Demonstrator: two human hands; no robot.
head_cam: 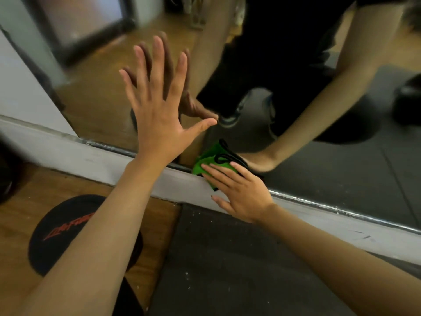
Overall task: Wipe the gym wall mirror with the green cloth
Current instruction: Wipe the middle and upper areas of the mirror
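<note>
Both forearms come in from the near edge, and each hand ends at the glass. The left hand (157,106), toward ten o'clock, lies flat on the mirror (98,92) with all its fingers spread wide and holds nothing. It seems to be bracing the person.

The right hand (239,192), just past centre toward five o'clock, has its fingers straight and close together. The fingertips press the green cloth (205,165) against the mirror's bottom edge, where the glass meets the white skirting (102,160). The cloth sits at eleven o'clock from that hand, bunched up, with a black trim or loop along its top.

I'd judge the cloth light, soft and limp. It will fold and creep under the fingers unless a flat palm keeps it spread, so pressing on its middle beats pinching a corner. The glass is hard and slick and will smear, and it looks fragile enough to call for even pressure.

On the wooden floor (20,197) at eight o'clock lies a round black thing (57,247) with slanted red lettering. The lettering is too blurred to read. A dark mat (227,258) covers the floor at six o'clock.
</note>
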